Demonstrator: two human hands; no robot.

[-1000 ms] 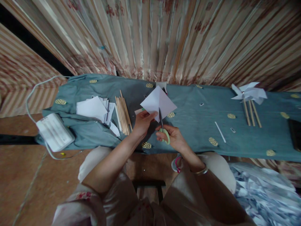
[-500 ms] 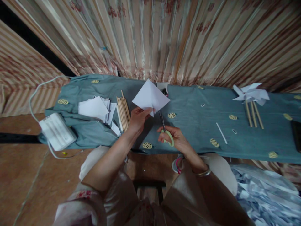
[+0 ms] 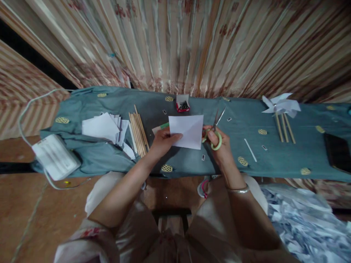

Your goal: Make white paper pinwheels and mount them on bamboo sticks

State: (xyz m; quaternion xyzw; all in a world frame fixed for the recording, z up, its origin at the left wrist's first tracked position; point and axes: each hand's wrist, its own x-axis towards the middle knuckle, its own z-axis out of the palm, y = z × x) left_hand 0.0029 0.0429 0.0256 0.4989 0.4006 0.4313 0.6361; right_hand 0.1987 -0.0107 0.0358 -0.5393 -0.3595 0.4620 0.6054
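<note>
My left hand (image 3: 163, 141) pinches the left edge of a white square of paper (image 3: 188, 131), held flat just above the teal cloth-covered table (image 3: 287, 157). At the paper's right edge, my right hand (image 3: 219, 144) is closed round green-handled scissors (image 3: 216, 129). Their blades stand apart and point up and away from the paper. A bangle circles my right wrist.
Left of my hands lie a bundle of wooden sticks (image 3: 138, 129) and a pile of white paper squares (image 3: 105, 128). A small red box (image 3: 182, 106) sits at the back. Finished paper pinwheels (image 3: 280, 106) on sticks lie at the right, a dark phone (image 3: 337, 151) beyond. A white adapter (image 3: 53, 157) rests at the left end.
The paper was held up as a diamond with the scissors under it. It has turned to lie level, and the scissors have moved to its right side with blades apart.
</note>
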